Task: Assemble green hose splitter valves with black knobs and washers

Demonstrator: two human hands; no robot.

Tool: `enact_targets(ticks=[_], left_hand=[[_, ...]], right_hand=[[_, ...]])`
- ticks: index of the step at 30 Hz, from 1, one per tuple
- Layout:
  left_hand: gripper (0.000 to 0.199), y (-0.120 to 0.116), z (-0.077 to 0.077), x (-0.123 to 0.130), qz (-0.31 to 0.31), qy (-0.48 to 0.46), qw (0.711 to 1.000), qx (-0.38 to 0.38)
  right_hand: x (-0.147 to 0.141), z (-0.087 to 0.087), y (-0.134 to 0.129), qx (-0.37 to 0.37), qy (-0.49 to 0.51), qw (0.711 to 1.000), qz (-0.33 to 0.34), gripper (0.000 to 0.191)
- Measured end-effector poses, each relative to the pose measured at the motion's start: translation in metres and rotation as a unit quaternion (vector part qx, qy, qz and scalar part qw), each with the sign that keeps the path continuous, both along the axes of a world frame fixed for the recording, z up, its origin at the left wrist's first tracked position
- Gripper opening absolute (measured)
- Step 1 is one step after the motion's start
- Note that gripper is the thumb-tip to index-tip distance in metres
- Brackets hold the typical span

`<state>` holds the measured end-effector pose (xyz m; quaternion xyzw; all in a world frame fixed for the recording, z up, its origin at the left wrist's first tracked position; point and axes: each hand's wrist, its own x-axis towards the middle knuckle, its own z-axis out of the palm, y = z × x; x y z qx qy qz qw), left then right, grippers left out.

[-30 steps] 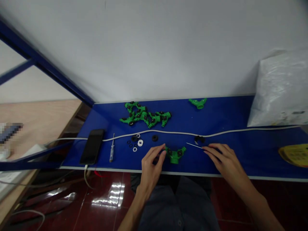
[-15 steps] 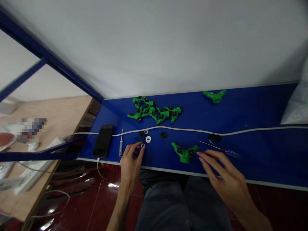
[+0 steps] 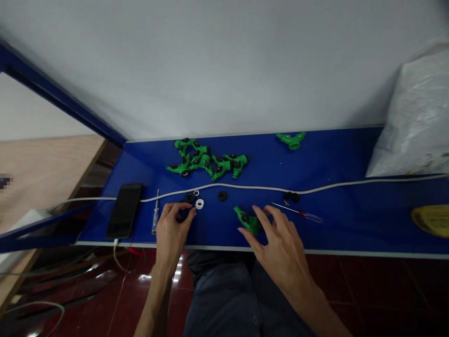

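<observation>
Lying between spread right fingers (image 3: 263,222) — green fitting (image 3: 249,224).

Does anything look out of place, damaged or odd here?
Nothing looks spilled or damaged. Slightly odd: a lone green connector lies near the wall, apart from the green cluster, and seems to lack the black knobs seen there. A white cable also crosses the blue table.
</observation>
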<state>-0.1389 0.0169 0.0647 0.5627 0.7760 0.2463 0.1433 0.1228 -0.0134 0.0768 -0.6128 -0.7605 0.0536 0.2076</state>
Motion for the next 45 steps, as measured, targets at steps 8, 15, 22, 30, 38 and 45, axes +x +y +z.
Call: enact_targets(ticks=[8, 15, 22, 30, 38, 45], left_hand=[[0.033, 0.002, 0.011, 0.0, 0.044, -0.044, 0.998, -0.007], [0.033, -0.002, 0.029, 0.043, -0.018, -0.337, 0.941, -0.016], [0.031, -0.013, 0.015, 0.063, -0.004, -0.498, 0.865, -0.061], [0.021, -0.015, 0.017, 0.066, 0.001, -0.488, 0.872, -0.043], [0.021, -0.015, 0.012, 0.075, -0.037, -0.518, 0.853, -0.054], [0.02, -0.02, 0.022, 0.086, -0.034, -0.598, 0.799, -0.052]], right_hand=[[-0.02, -0.003, 0.007, -0.122, -0.048, 0.991, -0.033, 0.029], [-0.016, -0.004, 0.007, -0.138, 0.216, 0.967, -0.002, 0.02], [-0.019, -0.001, 0.003, -0.164, 0.351, 0.921, 0.032, 0.016], [-0.016, 0.002, 0.004, -0.213, 0.39, 0.895, 0.04, 0.023], [-0.017, 0.012, 0.004, -0.26, 0.437, 0.861, 0.028, 0.024], [-0.018, 0.014, 0.004, -0.262, 0.481, 0.836, 0.031, 0.022]])
